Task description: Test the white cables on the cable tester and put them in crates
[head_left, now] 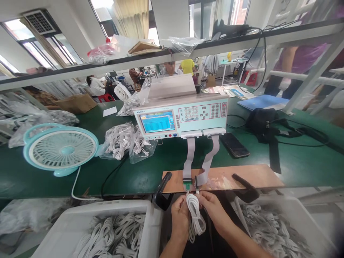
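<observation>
One coiled white cable (195, 215) hangs at the bench edge between two bins (129, 215), its long axis running up toward the board (242, 177), plug ends uppermost at the two connectors (187, 181). Left hand (179, 214) and right hand (213, 208) each pinch it near the top, fingers closed on it

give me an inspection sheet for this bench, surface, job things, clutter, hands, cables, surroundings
Surface: green bench with a wooden board at its front edge.
Job's things: white cable coil at the board's connectors; tester behind.
Clutter: fan, bagged cables, phone, black bag.
Hands: left hand and right hand both hold the coil.
Cables: two grey ribbons from tester to board; bins of coils.
Surroundings: people at benches beyond.
</observation>
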The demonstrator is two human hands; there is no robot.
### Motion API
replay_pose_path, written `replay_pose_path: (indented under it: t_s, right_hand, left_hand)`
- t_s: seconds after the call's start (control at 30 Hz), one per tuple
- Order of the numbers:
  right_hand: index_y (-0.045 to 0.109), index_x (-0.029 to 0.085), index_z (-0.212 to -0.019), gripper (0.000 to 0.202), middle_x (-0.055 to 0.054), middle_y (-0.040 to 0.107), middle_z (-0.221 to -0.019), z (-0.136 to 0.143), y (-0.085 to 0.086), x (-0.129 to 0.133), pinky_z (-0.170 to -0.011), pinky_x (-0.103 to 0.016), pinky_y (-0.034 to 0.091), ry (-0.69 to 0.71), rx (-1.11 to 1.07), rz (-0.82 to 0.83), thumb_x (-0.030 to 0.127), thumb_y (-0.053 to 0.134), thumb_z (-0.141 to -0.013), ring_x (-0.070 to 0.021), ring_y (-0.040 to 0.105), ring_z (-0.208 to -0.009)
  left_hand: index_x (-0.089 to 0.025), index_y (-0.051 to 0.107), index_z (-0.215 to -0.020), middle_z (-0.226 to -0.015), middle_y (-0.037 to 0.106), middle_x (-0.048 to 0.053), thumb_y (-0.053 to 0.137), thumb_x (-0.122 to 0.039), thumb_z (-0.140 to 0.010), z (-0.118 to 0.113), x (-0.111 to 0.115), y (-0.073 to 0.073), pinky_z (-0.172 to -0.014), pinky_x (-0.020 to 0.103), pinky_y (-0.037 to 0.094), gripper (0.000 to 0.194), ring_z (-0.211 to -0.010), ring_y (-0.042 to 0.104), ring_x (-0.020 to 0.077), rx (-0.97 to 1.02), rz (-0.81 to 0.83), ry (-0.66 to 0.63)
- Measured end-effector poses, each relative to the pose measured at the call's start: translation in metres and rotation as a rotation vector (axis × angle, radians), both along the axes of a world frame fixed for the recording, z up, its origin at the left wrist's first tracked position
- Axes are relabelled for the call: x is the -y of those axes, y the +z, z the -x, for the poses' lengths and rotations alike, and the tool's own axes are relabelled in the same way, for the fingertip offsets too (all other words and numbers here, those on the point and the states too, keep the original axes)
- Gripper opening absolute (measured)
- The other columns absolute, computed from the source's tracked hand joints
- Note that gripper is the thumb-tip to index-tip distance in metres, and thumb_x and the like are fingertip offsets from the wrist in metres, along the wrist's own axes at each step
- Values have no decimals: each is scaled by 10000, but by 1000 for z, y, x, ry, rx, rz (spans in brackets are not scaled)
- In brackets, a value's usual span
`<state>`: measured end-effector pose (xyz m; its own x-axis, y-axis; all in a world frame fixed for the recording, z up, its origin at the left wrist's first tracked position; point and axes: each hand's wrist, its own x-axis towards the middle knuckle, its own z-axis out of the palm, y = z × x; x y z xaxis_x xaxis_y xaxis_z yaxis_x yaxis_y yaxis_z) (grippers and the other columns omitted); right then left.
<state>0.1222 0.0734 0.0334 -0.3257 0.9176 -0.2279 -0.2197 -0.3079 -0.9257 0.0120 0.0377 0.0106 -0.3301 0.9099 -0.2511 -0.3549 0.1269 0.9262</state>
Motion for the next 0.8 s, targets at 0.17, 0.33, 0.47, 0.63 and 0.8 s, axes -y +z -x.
replay_pose_path:
  t_s: [0.17,0.33,0.47,0.63,0.8]
  right_hand:
    - [597,143,-616,462,31,447,-545,2,-4,2,-522,-230,300,-5,-18,30,596,662,-679,-107,362,-527]
    - [618,151,-603,465,19,484,-542,6,-14,-1,-496,-230,322,-31,-61,48,601,729,-575,-116,393,-513]
    - [614,141,-568,459,25,475,-507,10,-19,-5,-480,-221,324,-29,-98,61,561,784,-495,-109,392,-490]
    - [604,139,-565,427,34,481,-504,11,-19,-3,-469,-204,317,-58,-116,59,521,787,-511,-95,389,-474]
    - [566,156,-548,406,31,488,-501,12,-20,-2,-506,-219,359,-65,-144,27,512,762,-544,-123,435,-510]
  left_hand:
    - [-141,593,-616,-527,538,-16,650,-423,-717,2,-3,1,-487,204,356,305,-501,445,106,-33,-12,-43]
    - [-136,561,-545,-519,483,-16,690,-493,-620,6,-15,5,-500,217,336,386,-511,403,108,-105,-1,-23]
    - [-148,524,-482,-492,459,-18,698,-529,-554,8,-21,3,-508,227,324,425,-511,396,115,-139,15,-7]
    - [-149,546,-502,-510,494,-18,679,-485,-585,10,-22,-4,-537,232,347,370,-539,421,122,-149,26,-27]
    - [-147,561,-520,-522,503,-16,672,-473,-599,9,-21,-7,-542,239,354,353,-540,431,124,-137,32,-4]
